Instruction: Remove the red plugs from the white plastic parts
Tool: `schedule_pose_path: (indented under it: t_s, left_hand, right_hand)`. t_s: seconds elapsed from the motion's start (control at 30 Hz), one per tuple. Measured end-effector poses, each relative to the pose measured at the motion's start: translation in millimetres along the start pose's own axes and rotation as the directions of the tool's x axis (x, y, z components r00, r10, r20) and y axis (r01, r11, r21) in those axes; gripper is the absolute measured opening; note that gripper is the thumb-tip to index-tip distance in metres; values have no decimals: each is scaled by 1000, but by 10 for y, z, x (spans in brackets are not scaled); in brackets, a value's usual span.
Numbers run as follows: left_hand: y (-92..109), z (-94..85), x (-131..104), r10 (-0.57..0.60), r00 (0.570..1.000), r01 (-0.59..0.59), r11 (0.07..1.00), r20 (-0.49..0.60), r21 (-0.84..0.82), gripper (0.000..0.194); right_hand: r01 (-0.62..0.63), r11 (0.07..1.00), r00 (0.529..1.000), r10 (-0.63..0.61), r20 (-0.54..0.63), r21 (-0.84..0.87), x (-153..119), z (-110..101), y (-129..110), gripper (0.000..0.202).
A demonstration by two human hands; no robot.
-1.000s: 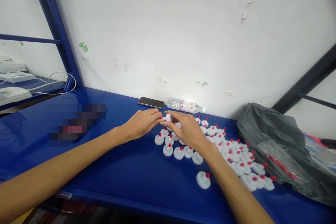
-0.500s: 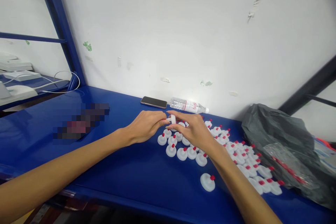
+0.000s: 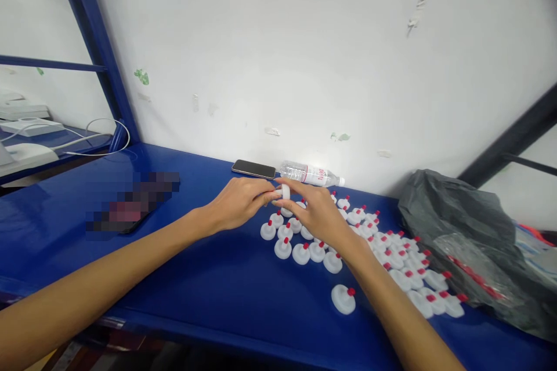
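Both hands meet over the blue table (image 3: 209, 295). My right hand (image 3: 311, 206) pinches the rim of a small round white piece (image 3: 285, 192) between thumb and fingers. From the other side, my left hand (image 3: 243, 200) grips the narrow stem of that same piece. Below and to the right lie many white discs with red tips, partly hidden by my right forearm. One such disc (image 3: 343, 299) sits apart, nearer the table's front edge.
A phone (image 3: 253, 169) and a clear plastic bottle (image 3: 311, 174) lie near the wall. A dark plastic bag (image 3: 461, 214) with a clear bag (image 3: 478, 266) fills the right end. A blurred dark object (image 3: 139, 206) lies on the left. White devices and cables stand at far left.
Both hands have risen slightly with the white piece between them, and the piece has turned a little. The whole view has shifted slightly.
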State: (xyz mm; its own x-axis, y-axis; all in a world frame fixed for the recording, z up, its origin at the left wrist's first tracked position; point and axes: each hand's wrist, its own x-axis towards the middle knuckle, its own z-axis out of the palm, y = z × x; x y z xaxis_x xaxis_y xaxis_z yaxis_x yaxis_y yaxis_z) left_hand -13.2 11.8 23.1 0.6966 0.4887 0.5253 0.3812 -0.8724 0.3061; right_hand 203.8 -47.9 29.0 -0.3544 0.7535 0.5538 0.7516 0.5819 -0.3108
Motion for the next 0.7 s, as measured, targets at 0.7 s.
schedule_pose_path:
  t_s: [0.7]
  left_hand:
    - [-80,151,-91,-80,969,12,961,235,275,43]
  right_hand:
    - [-63,936,998,60,-18,-347,-39,-148,443,25]
